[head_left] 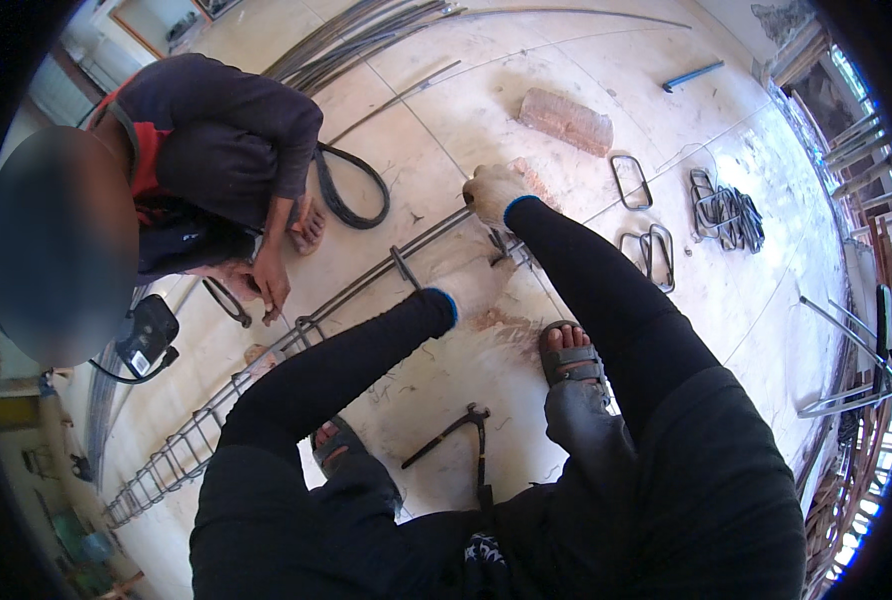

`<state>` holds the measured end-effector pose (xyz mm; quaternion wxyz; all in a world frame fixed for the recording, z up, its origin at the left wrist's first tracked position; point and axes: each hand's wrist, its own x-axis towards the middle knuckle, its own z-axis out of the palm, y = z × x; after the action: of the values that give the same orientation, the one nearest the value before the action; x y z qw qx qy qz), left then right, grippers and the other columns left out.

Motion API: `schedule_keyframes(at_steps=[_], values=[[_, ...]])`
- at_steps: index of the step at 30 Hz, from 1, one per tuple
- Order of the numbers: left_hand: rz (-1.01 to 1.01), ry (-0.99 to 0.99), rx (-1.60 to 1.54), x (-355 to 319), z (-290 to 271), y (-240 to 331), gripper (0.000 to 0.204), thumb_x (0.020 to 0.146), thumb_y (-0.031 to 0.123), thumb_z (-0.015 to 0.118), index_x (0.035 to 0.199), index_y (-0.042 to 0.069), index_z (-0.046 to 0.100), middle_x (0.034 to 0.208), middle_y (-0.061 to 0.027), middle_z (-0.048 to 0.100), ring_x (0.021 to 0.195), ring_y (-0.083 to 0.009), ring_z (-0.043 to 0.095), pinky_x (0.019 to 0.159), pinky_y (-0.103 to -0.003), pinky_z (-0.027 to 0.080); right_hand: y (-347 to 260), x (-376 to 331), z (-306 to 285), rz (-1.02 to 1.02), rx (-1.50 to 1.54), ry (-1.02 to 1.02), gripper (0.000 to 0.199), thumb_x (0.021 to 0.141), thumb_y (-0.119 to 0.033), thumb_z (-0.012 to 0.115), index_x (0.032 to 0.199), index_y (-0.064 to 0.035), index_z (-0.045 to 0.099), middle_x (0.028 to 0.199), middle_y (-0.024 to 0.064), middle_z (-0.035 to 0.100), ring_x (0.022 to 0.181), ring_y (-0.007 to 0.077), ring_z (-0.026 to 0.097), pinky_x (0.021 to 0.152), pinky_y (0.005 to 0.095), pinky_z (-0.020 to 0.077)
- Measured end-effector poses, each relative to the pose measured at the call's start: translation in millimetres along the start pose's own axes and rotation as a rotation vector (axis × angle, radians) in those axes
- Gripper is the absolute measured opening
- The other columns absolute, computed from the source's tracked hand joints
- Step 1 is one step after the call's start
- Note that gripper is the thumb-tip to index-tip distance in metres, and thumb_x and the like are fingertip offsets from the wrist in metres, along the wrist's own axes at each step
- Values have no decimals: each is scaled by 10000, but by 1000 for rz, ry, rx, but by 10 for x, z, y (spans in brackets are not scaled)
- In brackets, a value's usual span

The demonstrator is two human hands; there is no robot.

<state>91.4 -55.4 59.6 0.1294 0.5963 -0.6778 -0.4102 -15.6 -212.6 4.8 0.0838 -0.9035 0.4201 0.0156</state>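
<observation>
A long rebar cage [206, 425] runs over the floor from the lower left up to my hands, its bars tied through rectangular stirrups. My right hand [496, 194], in a pale glove with a blue cuff, is closed on the far steel bar near its end. Just nearer to me, my left hand [474, 284], gloved alike, is bent at the same bars beside a dark metal piece; its fingers look closed, but what they grip is hidden. A loose stirrup [403, 266] stands on the bars left of that hand. Pincers [456, 432] lie on the floor between my feet.
A co-worker [216, 130] squats at the left, hands low by the cage. A black coil [351, 205] lies nearby. At the right are a brick-like block [566, 120], single stirrups [631, 182], a stirrup pile [728, 212] and a blue bar [693, 77]. Long rods [356, 45] lie behind.
</observation>
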Motion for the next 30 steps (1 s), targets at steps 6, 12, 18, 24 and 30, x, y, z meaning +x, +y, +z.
schedule_keyframes(at_steps=[6,12,18,24,30], values=[[-21,-14,97,537,-106,-561,330,1086,239,446,1203,38,680,1068,-204,751,949,-331,750,774,-429,594,-28,54,-57,21,-48,-44,187,913,-196,694,1048,-158,818,1149,172,725,1132,380,697,947,483,567],[-527,110,-1134,1025,108,-639,168,1034,111,528,1154,96,644,902,-119,711,790,-277,720,663,-404,598,-52,-28,-153,-32,29,-33,215,894,-164,710,1073,-158,829,1127,183,747,1115,378,716,950,467,577],[-421,213,-1323,1018,317,-657,107,1021,187,648,1024,81,665,748,-56,660,609,-194,635,555,-351,523,60,-3,-95,-63,40,-39,219,931,-279,667,1042,-182,829,1078,113,760,1089,346,719,945,459,572],[-359,179,-1139,1024,273,-665,202,1014,210,676,883,56,682,692,-56,654,518,-171,578,478,-335,431,346,8,56,-15,300,64,291,923,-310,644,1073,-138,826,1078,119,786,1016,347,742,920,453,577],[-276,128,-720,997,-1,-742,311,998,304,654,861,26,686,696,-70,656,570,-183,604,509,-374,446,408,-95,15,202,513,167,338,895,-335,667,1051,-84,829,1076,165,789,987,365,748,933,451,578]])
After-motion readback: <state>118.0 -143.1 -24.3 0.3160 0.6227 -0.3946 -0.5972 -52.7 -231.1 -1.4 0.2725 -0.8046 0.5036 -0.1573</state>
